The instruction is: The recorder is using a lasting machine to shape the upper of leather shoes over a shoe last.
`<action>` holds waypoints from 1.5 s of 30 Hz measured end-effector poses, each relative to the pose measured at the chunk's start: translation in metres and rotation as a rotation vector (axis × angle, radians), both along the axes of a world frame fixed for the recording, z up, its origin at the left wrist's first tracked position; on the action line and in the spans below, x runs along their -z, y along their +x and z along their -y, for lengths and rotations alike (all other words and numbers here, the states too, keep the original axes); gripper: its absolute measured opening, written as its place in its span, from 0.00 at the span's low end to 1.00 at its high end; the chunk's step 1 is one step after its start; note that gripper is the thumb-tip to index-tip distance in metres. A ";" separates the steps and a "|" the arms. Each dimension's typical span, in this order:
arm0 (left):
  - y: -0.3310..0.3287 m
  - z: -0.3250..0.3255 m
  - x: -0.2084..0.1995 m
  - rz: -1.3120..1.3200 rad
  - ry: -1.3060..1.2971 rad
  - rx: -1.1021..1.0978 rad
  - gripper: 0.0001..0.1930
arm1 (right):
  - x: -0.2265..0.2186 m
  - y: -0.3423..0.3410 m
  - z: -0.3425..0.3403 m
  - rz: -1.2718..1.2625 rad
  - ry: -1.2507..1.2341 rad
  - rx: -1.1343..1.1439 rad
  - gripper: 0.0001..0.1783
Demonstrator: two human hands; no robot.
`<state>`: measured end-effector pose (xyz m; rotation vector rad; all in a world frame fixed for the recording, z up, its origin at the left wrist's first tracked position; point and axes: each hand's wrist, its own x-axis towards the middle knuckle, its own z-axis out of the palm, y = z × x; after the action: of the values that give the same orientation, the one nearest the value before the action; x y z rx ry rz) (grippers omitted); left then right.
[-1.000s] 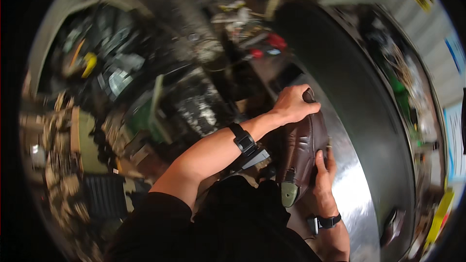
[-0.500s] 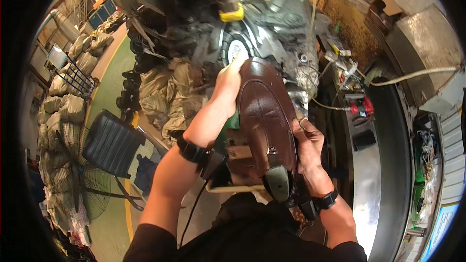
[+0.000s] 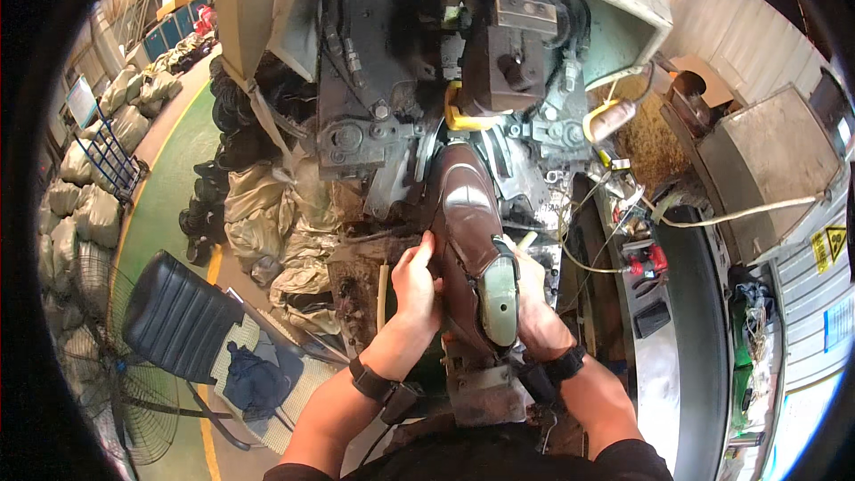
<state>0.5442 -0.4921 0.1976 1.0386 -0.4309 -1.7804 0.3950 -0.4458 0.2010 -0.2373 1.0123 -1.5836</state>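
In the head view, the left hand (image 3: 416, 288) and right hand (image 3: 533, 301) grip opposite sides of a brown leather shoe (image 3: 468, 205), its toe pointing away into a dark machine (image 3: 503, 71). A pale green last (image 3: 497, 303) shows at the heel end. A black chair (image 3: 181, 307) stands left.

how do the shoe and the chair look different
The shoe is brown; the chair has a black back. The shoe is held between the left hand and right hand; the chair stands off to the left, a dark cloth lying on it. The shoe's upper is mostly smooth, the chair's back ribbed. Both are dark.
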 end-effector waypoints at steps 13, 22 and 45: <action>-0.024 0.030 0.019 -0.103 0.061 -0.073 0.08 | 0.050 -0.018 0.037 0.068 0.010 0.088 0.17; -0.030 0.055 0.114 0.061 -0.188 -0.164 0.11 | 0.105 -0.022 0.062 0.050 -0.135 0.198 0.20; 0.037 0.053 0.107 0.625 -0.357 -0.060 0.16 | 0.083 -0.096 0.014 -0.428 0.089 -0.117 0.25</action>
<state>0.5813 -0.5454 0.0905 1.3129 -1.0459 -1.2324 0.2989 -0.4595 0.1175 -0.5813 1.3680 -1.4056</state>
